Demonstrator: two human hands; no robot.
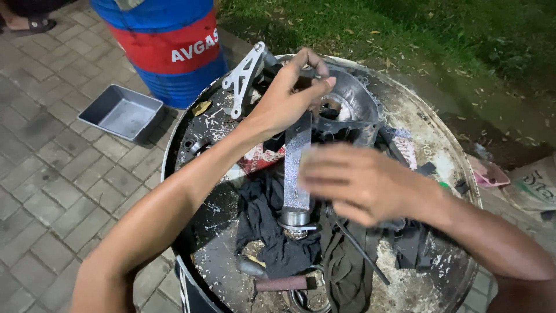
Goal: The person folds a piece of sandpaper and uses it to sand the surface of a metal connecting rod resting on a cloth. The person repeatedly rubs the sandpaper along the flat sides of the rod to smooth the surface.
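Observation:
My left hand (289, 95) reaches forward, and its fingers pinch the upper end of a flat, speckled metal bar (296, 168). The bar stands nearly upright on a round metal socket (295, 219) on top of a drum (446, 145). Just behind my left hand sits a grey engine casing (356, 98). My right hand (359, 182) is blurred, with its fingers held flat together against the right side of the bar. Whether it holds anything is unclear.
A white metal bracket (243, 75) lies at the drum's far left, with black cloths (263, 223) and a hammer-like tool (281, 283) near me. A grey tray (120, 111) and a blue-and-red barrel (168, 46) stand on the paving. A pink dish (489, 174) is at the right.

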